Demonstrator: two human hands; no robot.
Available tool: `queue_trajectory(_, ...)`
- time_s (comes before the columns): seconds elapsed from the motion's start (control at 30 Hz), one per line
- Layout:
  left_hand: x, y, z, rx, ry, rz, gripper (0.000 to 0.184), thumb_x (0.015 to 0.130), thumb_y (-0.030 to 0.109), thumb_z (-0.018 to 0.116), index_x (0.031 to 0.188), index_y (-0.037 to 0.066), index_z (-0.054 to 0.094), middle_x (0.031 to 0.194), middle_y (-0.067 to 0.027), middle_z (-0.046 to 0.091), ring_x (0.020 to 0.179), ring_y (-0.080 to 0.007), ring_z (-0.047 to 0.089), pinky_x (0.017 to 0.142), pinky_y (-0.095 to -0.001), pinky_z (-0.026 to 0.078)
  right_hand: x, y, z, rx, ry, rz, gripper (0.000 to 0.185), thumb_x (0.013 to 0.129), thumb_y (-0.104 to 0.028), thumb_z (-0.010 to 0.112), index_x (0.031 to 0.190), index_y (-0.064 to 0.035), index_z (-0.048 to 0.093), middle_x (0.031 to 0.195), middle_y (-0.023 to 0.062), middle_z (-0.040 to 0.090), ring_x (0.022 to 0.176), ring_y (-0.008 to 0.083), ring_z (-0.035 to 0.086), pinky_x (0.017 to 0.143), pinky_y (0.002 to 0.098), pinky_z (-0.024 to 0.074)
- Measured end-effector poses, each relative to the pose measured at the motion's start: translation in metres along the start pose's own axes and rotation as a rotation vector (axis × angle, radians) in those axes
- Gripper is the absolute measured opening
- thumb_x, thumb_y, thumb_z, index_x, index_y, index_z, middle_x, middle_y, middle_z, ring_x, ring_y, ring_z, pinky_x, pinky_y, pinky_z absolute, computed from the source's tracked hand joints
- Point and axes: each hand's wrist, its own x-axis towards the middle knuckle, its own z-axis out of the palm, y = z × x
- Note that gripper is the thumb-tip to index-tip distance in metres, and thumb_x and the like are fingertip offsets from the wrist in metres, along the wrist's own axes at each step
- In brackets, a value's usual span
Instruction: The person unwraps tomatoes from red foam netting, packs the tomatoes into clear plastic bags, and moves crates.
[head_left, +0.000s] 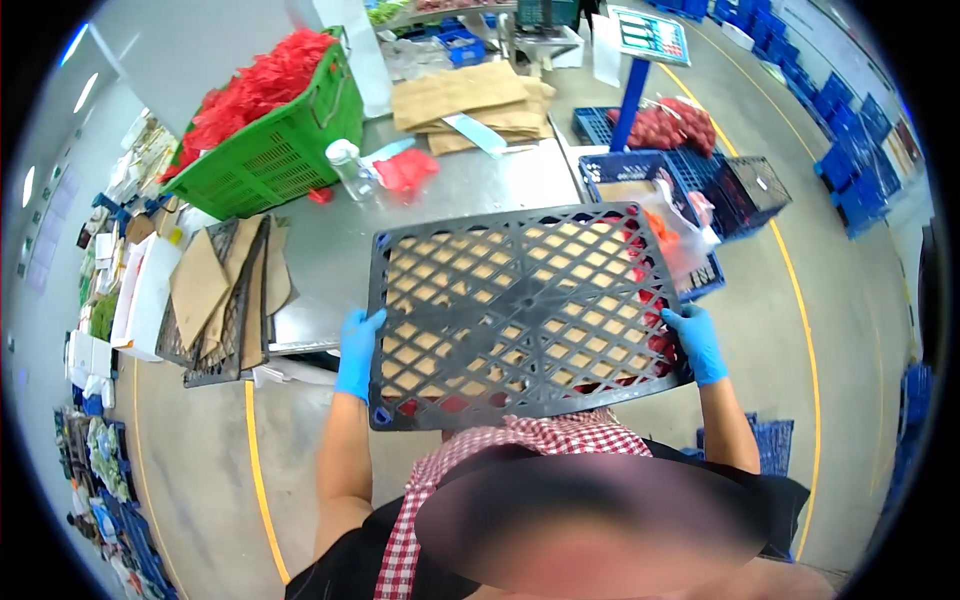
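Note:
Between my hands is a black plastic crate [530,302], its diamond-lattice face turned up toward me. Brown cardboard shows through the openings, with bits of red along the right and near edges. My left hand [358,352], in a blue glove, is closed on the crate's left edge, thumb on top. On the opposite edge my right hand [697,342], also blue-gloved, grips with its thumb over the rim. The fingers of both hands are largely hidden under the crate. Beyond the crate lies a steel table [330,235], which the crate partly overlaps in view.
A green crate [275,150] full of red mesh stands at the table's back left. Cardboard sheets [465,95] lie at the back, and more cardboard [205,285] rests at left. A scale display [650,35] rises beyond a blue crate [625,170] at right.

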Motion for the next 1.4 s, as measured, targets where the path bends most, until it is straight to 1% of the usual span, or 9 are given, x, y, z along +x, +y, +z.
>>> queue_trajectory(0.13,0.012,-0.054,-0.023,0.157,0.207,0.033,0.019,0.083,0.014,0.063,0.092,-0.003,0.062,0.081,-0.0077,0.063,0.07,-0.014,0.058,0.063,-0.0286,0.047,0.047,0.014,0.029,-0.047,-0.064,-0.131,0.03,0.077,-0.022,0.069,0.087,0.0057,0.064,0.071,0.0107,0.064,0.06,0.0173,0.059,0.055,0.033,0.0458)
queue_trajectory(0.4,0.059,-0.056,-0.028,0.105,0.154,0.028,0.017,0.082,0.013,0.061,0.087,-0.003,0.061,0.08,-0.0128,0.065,0.064,-0.0209,0.064,0.057,-0.0312,0.053,0.057,0.037,0.049,-0.057,-0.094,-0.15,0.021,0.075,-0.012,0.072,0.085,0.0052,0.066,0.067,0.0063,0.063,0.055,0.0126,0.055,0.049,0.0292,0.0432)
queue_trajectory(0.63,0.122,-0.102,-0.044,0.214,0.108,0.117,0.037,0.079,0.029,0.066,0.088,-0.006,0.064,0.08,-0.0115,0.065,0.07,-0.0204,0.059,0.065,-0.0342,0.046,0.099,0.069,0.068,0.064,-0.148,-0.242,0.035,0.074,-0.023,0.074,0.089,0.0063,0.062,0.075,0.0119,0.066,0.063,0.0168,0.06,0.056,0.0321,0.0465)
queue_trajectory(0.87,0.04,-0.108,-0.038,0.781,0.547,0.57,0.045,0.081,0.039,0.064,0.087,-0.006,0.063,0.079,-0.0111,0.065,0.07,-0.024,0.064,0.069,-0.0338,0.048,0.059,0.059,0.02,-0.228,-0.459,-0.295,0.051,0.082,-0.042,0.064,0.1,0.0056,0.062,0.079,0.0109,0.066,0.071,0.0167,0.062,0.065,0.0298,0.0484)
queue_trajectory(0.93,-0.015,-0.097,-0.054,0.846,0.265,-0.089,0.045,0.082,0.042,0.063,0.089,-0.003,0.062,0.079,-0.0092,0.063,0.069,-0.0238,0.064,0.067,-0.0326,0.051,0.019,0.051,0.005,-0.26,-0.571,-0.017,0.048,0.084,-0.045,0.062,0.093,0.0015,0.066,0.071,0.012,0.066,0.062,0.0185,0.065,0.056,0.0294,0.0517)
queue_trajectory(1.03,-0.071,-0.118,-0.051,0.165,0.309,-0.015,0.044,0.081,0.048,0.063,0.084,0.004,0.062,0.076,-0.0111,0.063,0.066,-0.0227,0.063,0.054,-0.0294,0.052,0.011,0.089,0.011,0.179,-0.771,0.126,0.05,0.086,-0.051,0.055,0.095,-0.0024,0.063,0.075,0.0124,0.068,0.06,0.0201,0.066,0.046,0.0249,0.0463)
queue_trajectory(1.17,-0.058,-0.151,-0.035,-0.384,0.357,-0.161,0.044,0.081,0.044,0.066,0.096,0.003,0.059,0.087,-0.0149,0.063,0.071,-0.0225,0.063,0.064,-0.0334,0.053,-0.008,0.089,0.028,0.422,-0.767,0.242,0.055,0.088,-0.052,0.051,0.106,-0.0013,0.059,0.093,0.015,0.068,0.076,0.0211,0.067,0.054,0.0261,0.0485)
queue_trajectory(1.27,-0.079,-0.153,-0.002,-0.595,0.189,-0.275,0.047,0.082,0.043,0.065,0.109,0.006,0.057,0.093,-0.0136,0.061,0.082,-0.0252,0.062,0.075,-0.0351,0.051,-0.02,0.103,0.054,0.831,-0.808,0.339,0.056,0.088,-0.052,0.051,0.113,-0.0017,0.056,0.102,0.0156,0.065,0.086,0.0227,0.066,0.062,0.0281,0.0492)
queue_trajectory(1.4,-0.074,-0.156,0.007,-0.514,0.154,-0.17,0.032,0.086,0.025,0.063,0.102,-0.002,0.057,0.087,-0.0135,0.062,0.083,-0.0275,0.063,0.074,-0.0354,0.052,-0.028,0.106,0.09,0.762,-0.444,0.146,0.036,0.088,-0.039,0.055,0.099,-0.0051,0.061,0.084,0.0126,0.067,0.073,0.0215,0.065,0.061,0.0311,0.0461)
